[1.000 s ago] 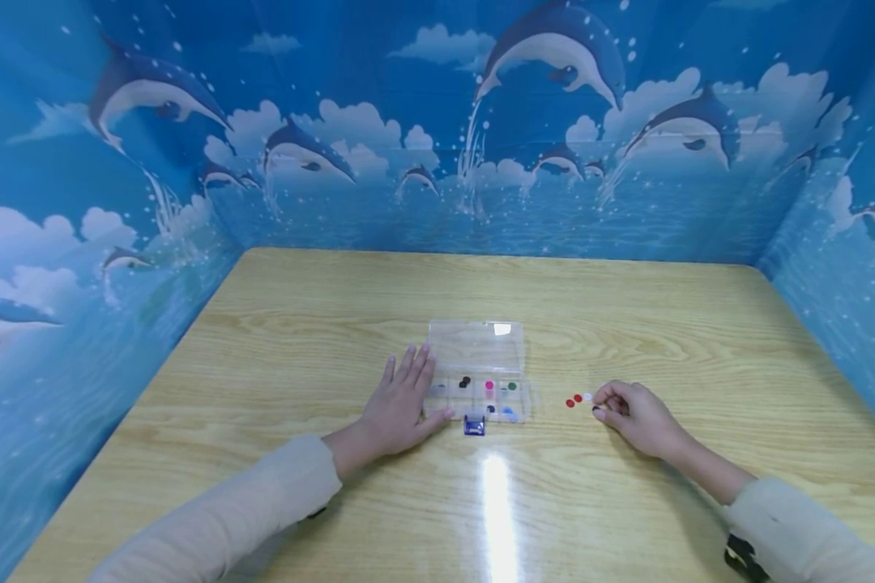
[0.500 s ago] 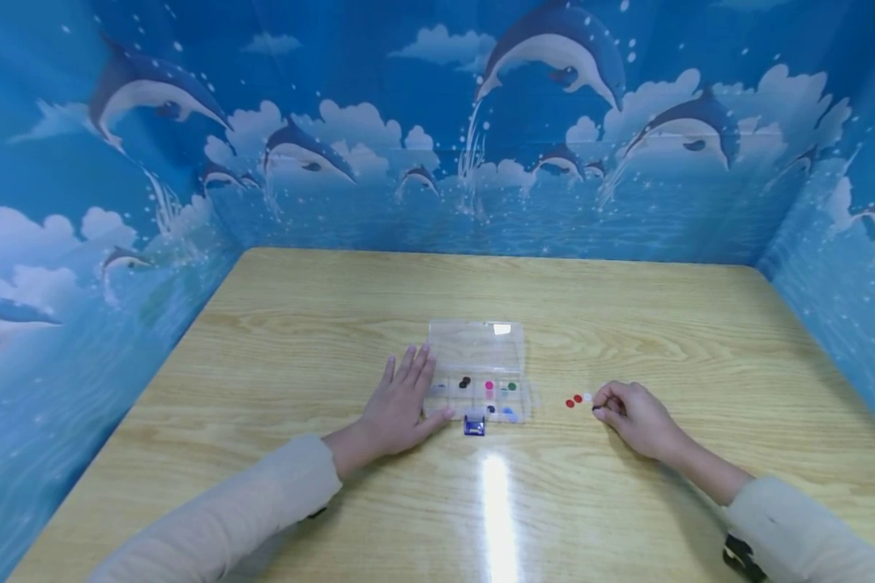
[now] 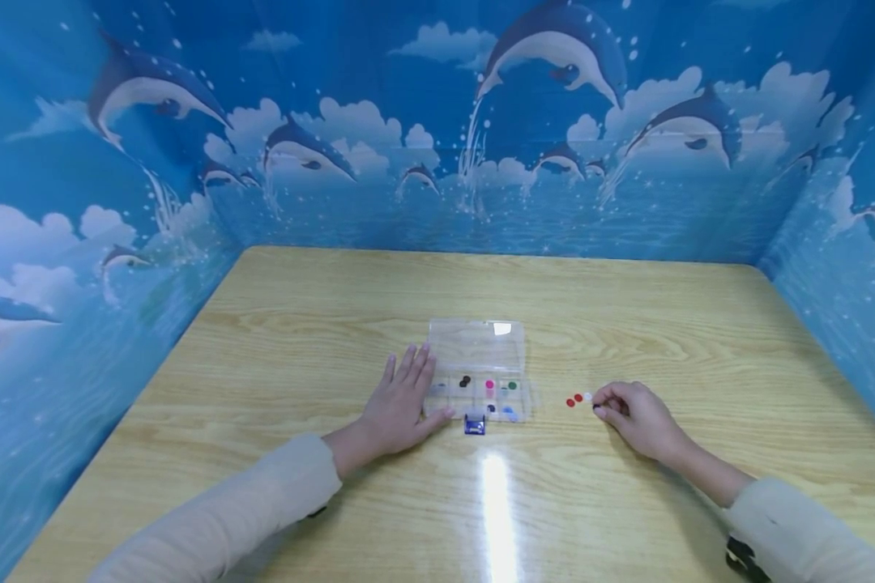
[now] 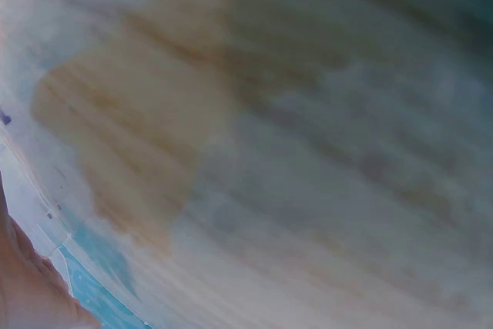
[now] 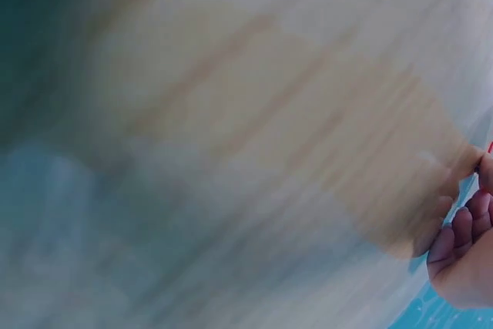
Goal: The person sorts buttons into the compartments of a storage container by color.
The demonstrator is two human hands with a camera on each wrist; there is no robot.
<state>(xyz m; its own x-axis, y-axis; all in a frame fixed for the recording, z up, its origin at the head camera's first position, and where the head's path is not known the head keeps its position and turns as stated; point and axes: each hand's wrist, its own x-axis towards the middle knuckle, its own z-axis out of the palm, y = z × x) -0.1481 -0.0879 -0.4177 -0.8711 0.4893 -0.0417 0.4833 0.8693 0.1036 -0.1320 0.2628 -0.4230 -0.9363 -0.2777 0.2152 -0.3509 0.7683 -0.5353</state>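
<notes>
A clear plastic compartment box (image 3: 476,348) lies open in the head view, its lid folded back and a blue latch (image 3: 475,426) at the front. Small coloured discs sit inside, among them a black pair (image 3: 465,381), a pink one (image 3: 489,385) and a green one (image 3: 513,386). My left hand (image 3: 396,409) rests along the box's left side with fingers straight. To the right, my right hand (image 3: 640,417) pinches a small dark disc (image 3: 596,407) at the tabletop. Two red discs (image 3: 574,400) and a white disc (image 3: 587,397) lie just left of those fingertips.
The wood-grain table (image 3: 321,300) reaches back to a blue dolphin-print curtain (image 3: 379,194), which also closes off both sides. A bright light reflection (image 3: 499,518) falls in front of the box. Both wrist views show mostly blurred tabletop, with each hand at an edge.
Hardly anything differs. The dark disc at my right fingertips shifts very slightly between them; the left hand and the box stay where they were.
</notes>
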